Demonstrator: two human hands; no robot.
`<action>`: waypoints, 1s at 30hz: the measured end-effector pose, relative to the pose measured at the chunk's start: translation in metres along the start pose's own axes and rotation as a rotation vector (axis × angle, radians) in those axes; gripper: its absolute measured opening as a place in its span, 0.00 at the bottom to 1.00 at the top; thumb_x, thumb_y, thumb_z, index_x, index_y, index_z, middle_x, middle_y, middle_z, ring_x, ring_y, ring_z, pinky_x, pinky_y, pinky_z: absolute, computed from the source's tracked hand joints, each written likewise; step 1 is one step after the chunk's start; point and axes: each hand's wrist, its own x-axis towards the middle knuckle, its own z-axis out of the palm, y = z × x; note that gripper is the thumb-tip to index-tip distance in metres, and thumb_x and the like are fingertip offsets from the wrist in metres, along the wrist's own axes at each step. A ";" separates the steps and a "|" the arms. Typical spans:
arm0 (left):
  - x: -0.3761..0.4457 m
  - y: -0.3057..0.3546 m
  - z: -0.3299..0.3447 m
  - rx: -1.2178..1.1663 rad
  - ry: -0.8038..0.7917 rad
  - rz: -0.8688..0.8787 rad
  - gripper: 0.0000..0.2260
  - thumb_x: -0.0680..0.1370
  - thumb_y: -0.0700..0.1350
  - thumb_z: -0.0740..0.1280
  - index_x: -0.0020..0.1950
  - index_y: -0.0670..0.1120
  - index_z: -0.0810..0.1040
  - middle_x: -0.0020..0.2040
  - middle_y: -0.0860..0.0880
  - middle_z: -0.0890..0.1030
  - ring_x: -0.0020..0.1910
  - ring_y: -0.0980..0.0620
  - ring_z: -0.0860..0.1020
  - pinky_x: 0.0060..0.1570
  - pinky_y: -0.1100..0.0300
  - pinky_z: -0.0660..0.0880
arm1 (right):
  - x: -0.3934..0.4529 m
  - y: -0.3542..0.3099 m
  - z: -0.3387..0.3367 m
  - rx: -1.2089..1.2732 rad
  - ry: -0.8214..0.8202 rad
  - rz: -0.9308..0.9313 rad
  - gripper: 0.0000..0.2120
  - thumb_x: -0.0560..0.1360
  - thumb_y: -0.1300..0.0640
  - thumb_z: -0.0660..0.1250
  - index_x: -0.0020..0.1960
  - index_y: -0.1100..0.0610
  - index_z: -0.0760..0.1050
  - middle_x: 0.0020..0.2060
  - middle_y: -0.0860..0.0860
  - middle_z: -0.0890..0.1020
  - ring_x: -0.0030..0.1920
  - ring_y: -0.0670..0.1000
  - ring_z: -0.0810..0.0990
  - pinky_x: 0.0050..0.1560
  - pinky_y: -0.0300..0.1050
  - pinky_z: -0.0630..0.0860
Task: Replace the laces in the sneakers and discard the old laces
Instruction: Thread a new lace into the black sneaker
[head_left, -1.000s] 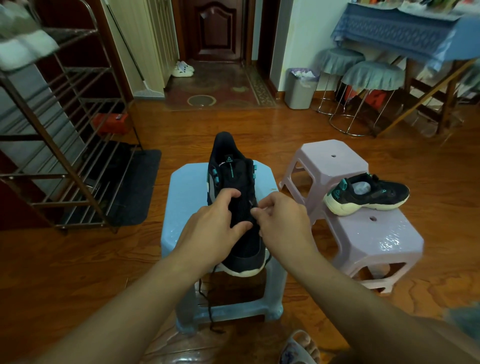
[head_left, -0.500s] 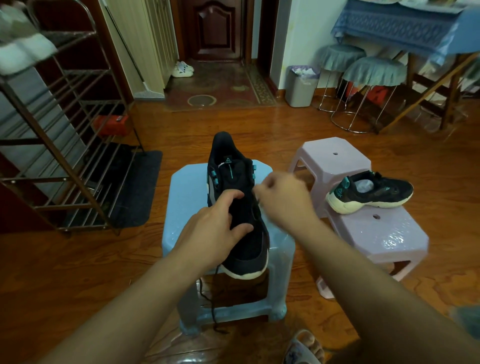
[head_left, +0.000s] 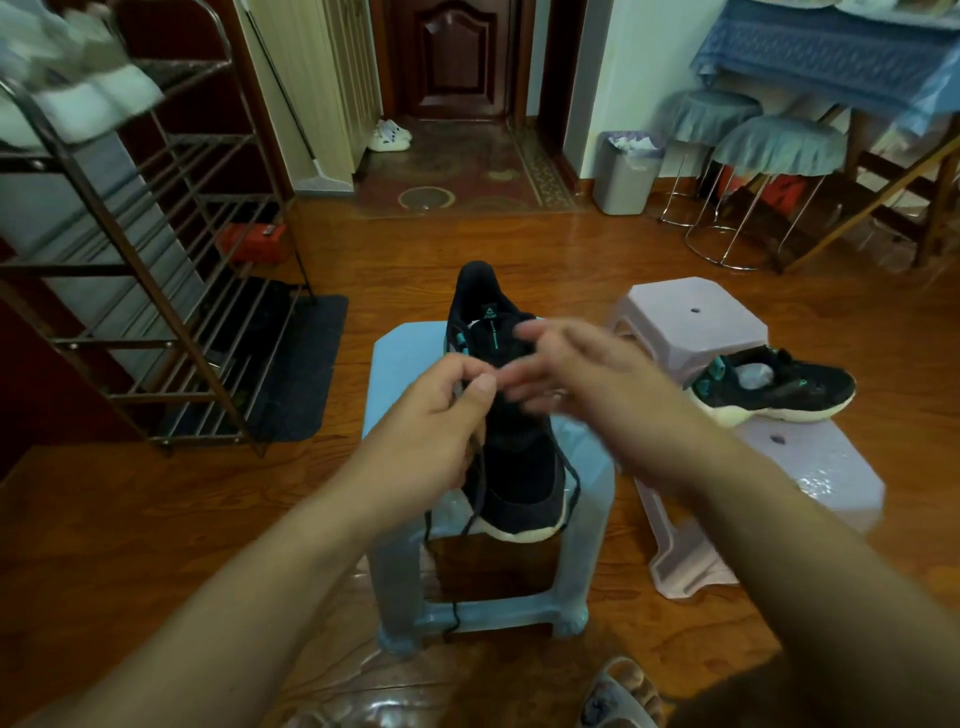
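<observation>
Left hand (head_left: 431, 431) pinches black lace (head_left: 480, 470) over sneaker (head_left: 511, 415).

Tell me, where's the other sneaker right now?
In the head view, the second sneaker lies on its side at the right, across two lilac stools, right of the blue stool.

A black mesh sneaker with teal accents and a white sole (head_left: 511, 457) lay lengthwise on a pale blue plastic stool (head_left: 410, 358), toe toward the camera and heel away. Its thin black lace (head_left: 470, 514) trailed loose off the toe and hung past the stool's front edge. A second matching black sneaker with a cream sole (head_left: 779, 389) lay on its side on a lilac plastic stool (head_left: 831, 467) to the right, no lace visible in it.
</observation>
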 end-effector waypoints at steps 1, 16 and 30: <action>-0.005 0.005 -0.002 -0.071 0.000 -0.027 0.08 0.86 0.50 0.59 0.56 0.48 0.75 0.27 0.53 0.68 0.24 0.55 0.64 0.27 0.60 0.61 | -0.008 -0.001 0.018 0.046 -0.185 0.048 0.20 0.81 0.46 0.62 0.71 0.49 0.71 0.53 0.52 0.85 0.52 0.50 0.85 0.56 0.47 0.82; -0.033 0.007 -0.030 0.093 -0.137 0.051 0.08 0.82 0.43 0.67 0.58 0.40 0.74 0.30 0.48 0.70 0.26 0.50 0.66 0.27 0.57 0.68 | -0.024 0.000 0.028 -0.177 -0.515 0.083 0.11 0.84 0.50 0.61 0.62 0.49 0.78 0.33 0.49 0.78 0.30 0.49 0.69 0.32 0.44 0.66; -0.049 0.001 -0.021 0.615 -0.276 0.213 0.11 0.84 0.52 0.61 0.47 0.51 0.80 0.35 0.56 0.77 0.35 0.59 0.74 0.33 0.66 0.67 | -0.027 0.009 0.011 -0.350 -0.254 -0.047 0.33 0.74 0.39 0.65 0.77 0.45 0.64 0.62 0.44 0.80 0.63 0.42 0.78 0.66 0.46 0.75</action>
